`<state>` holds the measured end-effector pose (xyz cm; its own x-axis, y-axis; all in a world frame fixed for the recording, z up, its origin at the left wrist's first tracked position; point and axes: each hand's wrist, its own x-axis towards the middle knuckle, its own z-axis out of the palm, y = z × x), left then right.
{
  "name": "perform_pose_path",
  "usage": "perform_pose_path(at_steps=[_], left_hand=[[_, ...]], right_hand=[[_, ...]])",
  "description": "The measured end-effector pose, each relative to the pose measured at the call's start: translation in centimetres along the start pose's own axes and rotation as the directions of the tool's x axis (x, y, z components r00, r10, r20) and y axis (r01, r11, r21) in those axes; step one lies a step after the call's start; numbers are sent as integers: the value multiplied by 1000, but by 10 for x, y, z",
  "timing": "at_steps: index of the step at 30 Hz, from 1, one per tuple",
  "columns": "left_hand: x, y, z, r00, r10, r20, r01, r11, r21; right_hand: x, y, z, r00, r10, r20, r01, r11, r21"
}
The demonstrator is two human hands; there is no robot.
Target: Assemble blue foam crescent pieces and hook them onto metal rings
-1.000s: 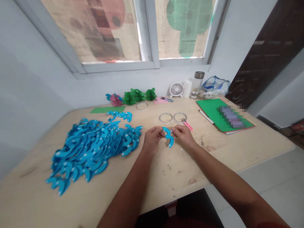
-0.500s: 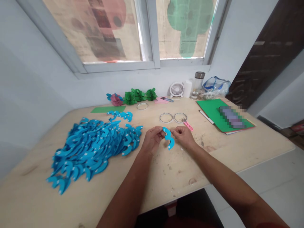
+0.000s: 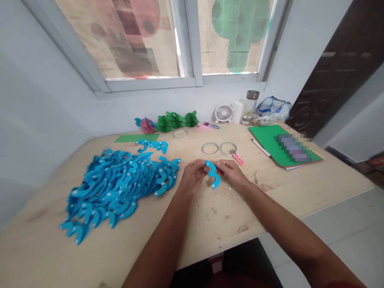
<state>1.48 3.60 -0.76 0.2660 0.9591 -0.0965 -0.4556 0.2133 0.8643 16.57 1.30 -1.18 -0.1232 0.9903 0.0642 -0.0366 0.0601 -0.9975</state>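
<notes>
A wavy blue paper piece (image 3: 213, 175) with small white patches hangs between my two hands over the wooden table (image 3: 207, 240). My left hand (image 3: 194, 174) pinches its upper left edge. The fingers of my right hand (image 3: 229, 171) are pressed together at the piece's right edge; what lies between the fingertips is too small to make out. To the left spreads a large heap of similar blue pieces (image 3: 120, 188). Just beyond my hands lie two rings of tape (image 3: 210, 149) and pink-handled snips (image 3: 238, 157).
Green and pink paper flowers (image 3: 175, 120), a third ring (image 3: 180, 134), a small fan (image 3: 223, 113) and a glass bottle (image 3: 250, 108) line the back. At the right, a green folder (image 3: 264, 140) bears a blurred object. A white pen (image 3: 261, 148) lies beside it.
My right hand has shifted slightly, its fingers now closer to the top of the blue piece. The left hand and the piece look nearly the same.
</notes>
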Motion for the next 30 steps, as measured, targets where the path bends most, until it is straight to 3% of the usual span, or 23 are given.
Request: perform_pose_path(at_steps=[5,11,17,24,30], left_hand=[[0,0,1,999,-5,38,6,1000,-18],[1,-4,2,998,-38,39,37,999,30],[1,-2,8,998,-17,-59,24,992,123],[-8,-2,16,998,-53,16,47,964,262],[-10,0,19,1000,4,-19,3,943,332]], right_hand=[[0,-4,0,1000,-22,8,21,999,38],[1,-1,1,999,46,14,-47,997,67],[4,-1,1,990,25,-138,-16,998,63],[5,-2,1,972,1,-236,9,999,41],[7,0,-1,960,-32,-279,40,999,21]])
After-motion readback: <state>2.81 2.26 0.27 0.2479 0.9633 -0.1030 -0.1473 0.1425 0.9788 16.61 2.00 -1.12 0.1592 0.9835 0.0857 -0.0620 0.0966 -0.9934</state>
